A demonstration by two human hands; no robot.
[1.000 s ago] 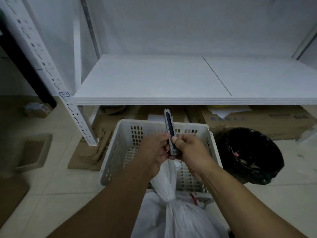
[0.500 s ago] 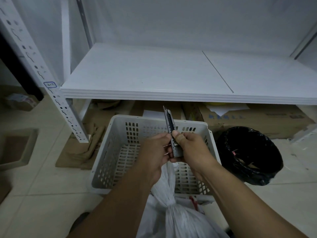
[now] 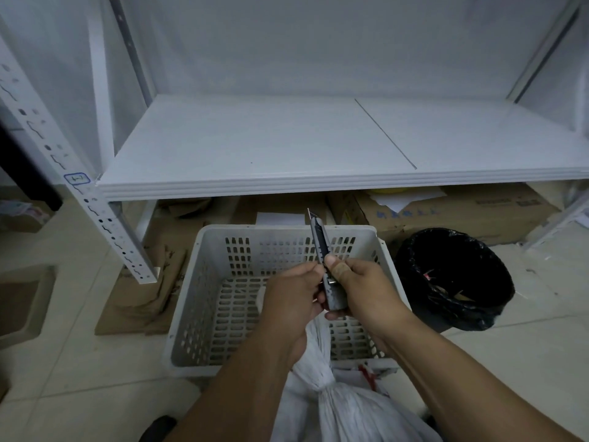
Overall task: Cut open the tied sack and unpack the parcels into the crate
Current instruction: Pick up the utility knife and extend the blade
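Observation:
A dark utility knife point(image 3: 321, 247) stands upright above the crate, a short blade tip showing at its top. My right hand point(image 3: 360, 288) grips its lower body, thumb pressed on the slider. My left hand point(image 3: 291, 301) closes on the knife's lower end from the left, and the sack's gathered top runs up under this hand. The white woven sack point(image 3: 338, 406) sits at the bottom centre, tied at the neck. The white perforated crate point(image 3: 204, 282) stands on the floor behind it; I see no parcels inside.
A white metal shelf point(image 3: 261, 161) spans the view above the crate, its slotted upright point(image 3: 105, 224) at the left. A black-lined bin point(image 3: 452, 279) stands right of the crate. Flattened cardboard point(image 3: 143, 301) lies left, boxes point(image 3: 462, 212) under the shelf. The floor is tiled.
The view has tilted and shifted, so the shelf sits higher and closer. Both hands stay on the knife, and a short blade tip now shows at its top.

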